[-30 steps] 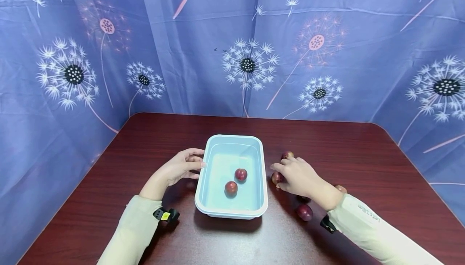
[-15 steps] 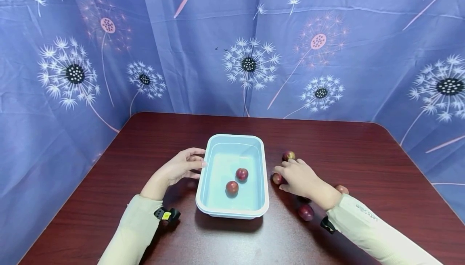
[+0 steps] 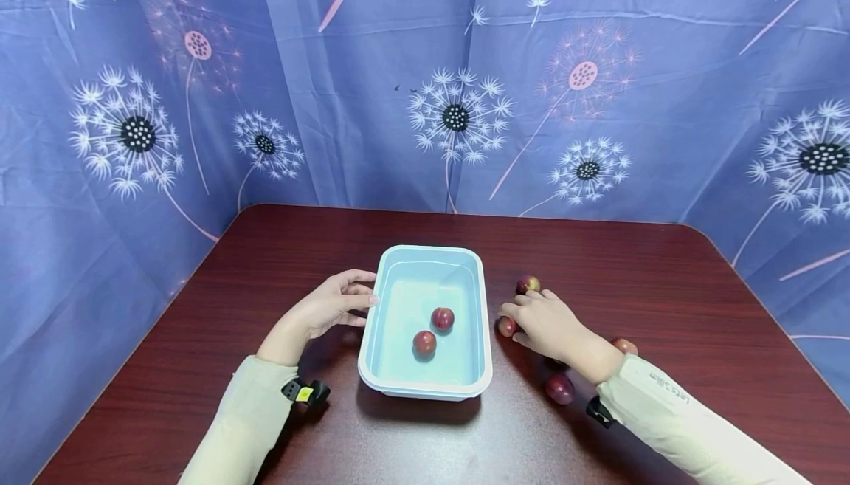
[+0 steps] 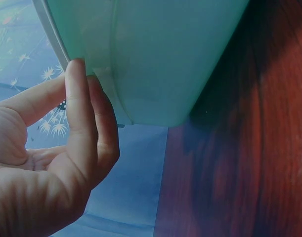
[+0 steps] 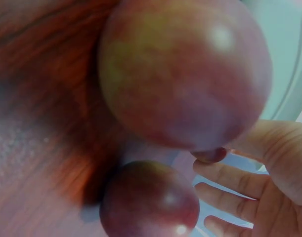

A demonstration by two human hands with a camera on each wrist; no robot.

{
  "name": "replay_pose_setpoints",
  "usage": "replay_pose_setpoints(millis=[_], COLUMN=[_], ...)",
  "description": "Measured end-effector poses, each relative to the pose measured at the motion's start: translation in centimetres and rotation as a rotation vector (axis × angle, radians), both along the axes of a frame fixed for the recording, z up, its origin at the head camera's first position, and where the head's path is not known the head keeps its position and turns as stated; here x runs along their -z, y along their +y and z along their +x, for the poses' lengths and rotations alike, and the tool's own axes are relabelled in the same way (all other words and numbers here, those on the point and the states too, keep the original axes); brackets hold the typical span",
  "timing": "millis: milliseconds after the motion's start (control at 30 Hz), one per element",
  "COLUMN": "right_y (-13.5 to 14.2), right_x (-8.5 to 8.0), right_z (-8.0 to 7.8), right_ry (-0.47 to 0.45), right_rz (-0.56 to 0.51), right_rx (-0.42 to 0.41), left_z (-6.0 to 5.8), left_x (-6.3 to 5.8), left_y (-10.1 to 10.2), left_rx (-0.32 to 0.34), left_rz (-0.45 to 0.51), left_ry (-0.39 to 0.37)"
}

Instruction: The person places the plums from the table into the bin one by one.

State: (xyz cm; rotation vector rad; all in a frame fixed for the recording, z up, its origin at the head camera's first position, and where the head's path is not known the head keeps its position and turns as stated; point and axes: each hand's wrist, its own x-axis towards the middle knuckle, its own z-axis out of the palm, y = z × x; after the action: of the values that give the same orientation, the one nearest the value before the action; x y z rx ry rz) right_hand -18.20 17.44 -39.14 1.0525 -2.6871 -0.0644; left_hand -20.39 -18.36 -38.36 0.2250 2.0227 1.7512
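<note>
A pale blue plastic tub (image 3: 425, 385) stands mid-table with two dark red plums inside, a nearer plum (image 3: 424, 343) and a farther plum (image 3: 443, 318). My left hand (image 3: 325, 308) pinches the tub's left rim, thumb over the edge; the left wrist view shows fingers (image 4: 80, 108) against the outer wall. Right of the tub, my right hand (image 3: 547, 326) holds a plum (image 3: 506, 326) between thumb and index finger. In the right wrist view this plum (image 5: 210, 155) is mostly hidden behind a large, close plum (image 5: 185, 74).
Loose plums lie around my right arm: a yellowish plum (image 3: 527, 285) beyond the fingers, a dark plum (image 3: 559, 389) below the wrist, and a plum (image 3: 624, 346) partly behind the sleeve. The brown wooden table (image 3: 299, 249) ends at a blue dandelion-print curtain (image 3: 358, 138).
My right fingers have closed in a little around the plum beside the tub. The left hand and the tub keep their places; the whole view has shifted slightly.
</note>
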Motion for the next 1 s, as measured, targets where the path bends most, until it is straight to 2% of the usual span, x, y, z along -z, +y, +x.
replay_pose_setpoints(millis=[333, 533, 1000], right_y=[-0.1, 0.2, 0.8], right_x=[-0.5, -0.9, -3.7], right_z=[-0.1, -0.2, -0.3], right_ry=[0.029, 0.059, 0.073], right_rz=[0.000, -0.042, -0.113], right_rx=[-0.008, -0.019, 0.023], left_z=[0.0, 0.1, 0.1], left_x=[-0.2, -0.3, -0.3], left_y=[0.0, 0.1, 0.0], left_rx=[-0.004, -0.007, 0.000], left_rz=[-0.003, 0.004, 0.008], left_ry=[-0.004, -0.012, -0.013])
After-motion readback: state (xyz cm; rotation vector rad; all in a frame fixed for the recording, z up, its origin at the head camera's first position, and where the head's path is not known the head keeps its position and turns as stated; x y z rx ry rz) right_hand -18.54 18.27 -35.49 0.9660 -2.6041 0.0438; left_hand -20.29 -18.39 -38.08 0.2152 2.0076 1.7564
